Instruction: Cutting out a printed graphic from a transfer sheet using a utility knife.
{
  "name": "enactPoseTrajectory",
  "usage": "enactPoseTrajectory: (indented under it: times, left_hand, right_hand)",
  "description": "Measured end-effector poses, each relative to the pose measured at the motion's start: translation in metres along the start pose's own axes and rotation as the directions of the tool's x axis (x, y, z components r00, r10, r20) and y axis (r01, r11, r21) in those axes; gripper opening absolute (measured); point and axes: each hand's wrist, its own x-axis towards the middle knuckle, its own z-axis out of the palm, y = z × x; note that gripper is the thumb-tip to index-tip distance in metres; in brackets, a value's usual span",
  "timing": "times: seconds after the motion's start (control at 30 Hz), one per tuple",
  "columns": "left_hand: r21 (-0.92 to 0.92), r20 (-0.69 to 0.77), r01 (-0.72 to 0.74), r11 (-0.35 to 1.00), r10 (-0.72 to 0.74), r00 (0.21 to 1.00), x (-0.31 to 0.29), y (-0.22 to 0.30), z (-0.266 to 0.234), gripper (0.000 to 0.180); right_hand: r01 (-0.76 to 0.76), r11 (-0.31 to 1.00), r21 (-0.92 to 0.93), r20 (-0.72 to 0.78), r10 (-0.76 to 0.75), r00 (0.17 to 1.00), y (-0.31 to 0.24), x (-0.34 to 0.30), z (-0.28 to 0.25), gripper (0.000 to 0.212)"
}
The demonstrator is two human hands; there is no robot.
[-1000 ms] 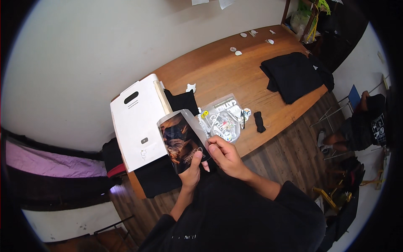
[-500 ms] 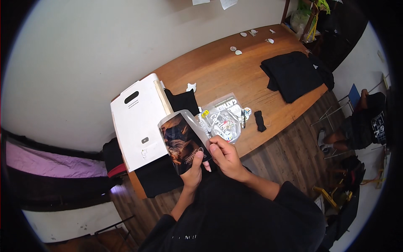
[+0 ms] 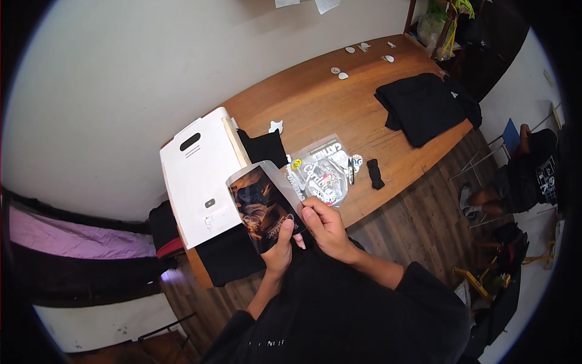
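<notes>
Both my hands hold up a dark printed transfer film [image 3: 257, 203] with a clear border, its picture in brown and orange tones. My left hand [image 3: 279, 252] grips the lower part, thumb on the front and the other fingers mostly behind. At the right edge my right hand [image 3: 327, 229] pinches the sheet between thumb and bent fingers. The film curls slightly and overlaps the near corner of a white boxy machine [image 3: 200, 173] on the table. Black fabric [image 3: 227, 258] comes out from under the machine's near side, with more black fabric [image 3: 264, 147] beyond it.
Clear sheets with printed designs [image 3: 318, 173] lie on the wooden table [image 3: 309, 103], beside a small black bundle [image 3: 376, 175]. Folded black garments [image 3: 421, 109] sit at the far right. White scraps [image 3: 344, 76] are scattered at the back. Another person [image 3: 536, 173] is at the right.
The film has shifted very slightly left and down in my hands. My grip looks the same, and the things on the table have not moved.
</notes>
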Motion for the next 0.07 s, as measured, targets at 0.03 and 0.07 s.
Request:
enactPoseTrajectory:
  times: [0.03,0.07]
  left_hand:
    - [-0.009,0.010,-0.017,1.000,0.017,1.000,0.0002,-0.0006,0.0001,0.018]
    - [-0.016,0.095,0.000,1.000,0.002,0.995,-0.0003,-0.0006,-0.0001,0.018]
  right_hand:
    - [0.083,0.996,0.026,-0.015,-0.083,0.996,0.0001,-0.0004,0.0002,0.016]
    - [0.002,1.000,0.002,0.000,-0.002,1.000,0.0003,-0.0008,0.0004,0.016]
